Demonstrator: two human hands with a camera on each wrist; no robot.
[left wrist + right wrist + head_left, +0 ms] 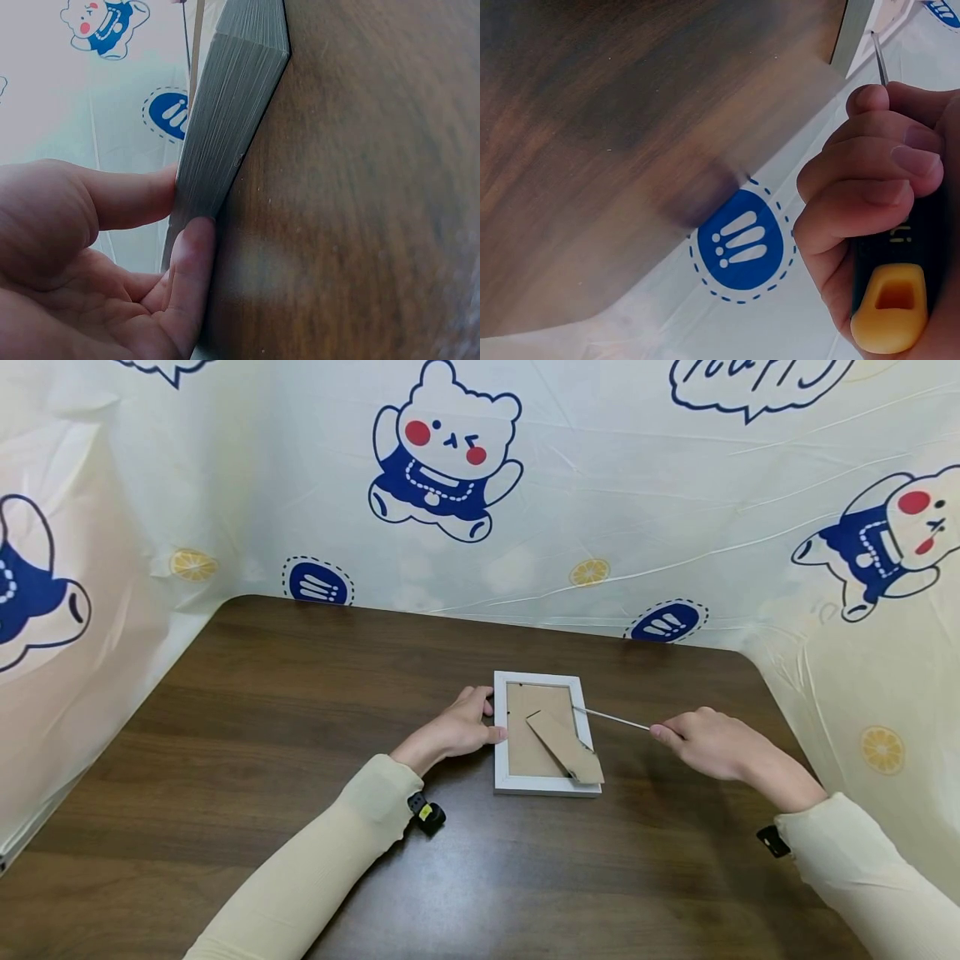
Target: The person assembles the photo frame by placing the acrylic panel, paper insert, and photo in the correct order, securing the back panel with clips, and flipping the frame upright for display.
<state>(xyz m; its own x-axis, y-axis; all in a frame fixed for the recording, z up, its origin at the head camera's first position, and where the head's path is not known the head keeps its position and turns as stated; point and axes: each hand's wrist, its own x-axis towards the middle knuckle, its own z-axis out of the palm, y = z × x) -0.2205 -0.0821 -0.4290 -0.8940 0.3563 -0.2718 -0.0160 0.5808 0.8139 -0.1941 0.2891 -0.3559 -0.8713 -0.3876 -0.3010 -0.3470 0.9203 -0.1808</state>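
A white picture frame (536,785) lies face down on the brown table, its cardboard backing (525,747) upward. A cardboard easel stand (566,750) slants across that backing and juts past the lower right corner. My left hand (459,727) grips the frame's left side, the thumb on the top face and the fingers against the outer edge. In my right hand (708,743) is a screwdriver (615,718) with a thin metal shaft and a black handle with a yellow end (889,330). Its tip meets the inner right edge of the frame, beside the backing.
The brown table (262,735) runs back to a pale curtain (585,460) printed with cartoon bears. A small black device (427,814) sits at the left cuff, another (772,841) at the right cuff.
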